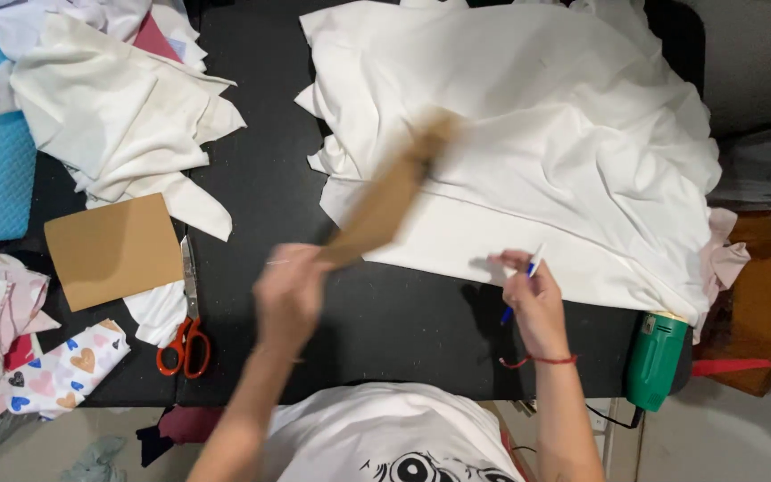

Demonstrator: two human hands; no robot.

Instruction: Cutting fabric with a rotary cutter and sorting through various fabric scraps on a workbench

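Fingers clamped — left hand (289, 290) on a blurred cardboard strip (387, 195), right hand (535, 299) on a pen (528, 272).
White cloth (546, 152) is spread over the bench's (269, 178) far right corner — scissors (186, 335) near the front edge.

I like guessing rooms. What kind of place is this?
Probably a sewing or fabric-cutting workroom: white cloth spread on a black table, orange-handled scissors, and a brown cardboard pattern piece in the left hand.

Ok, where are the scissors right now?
In the head view, the orange-handled scissors lie on the black table at the left, beside the brown cardboard rectangle, untouched.
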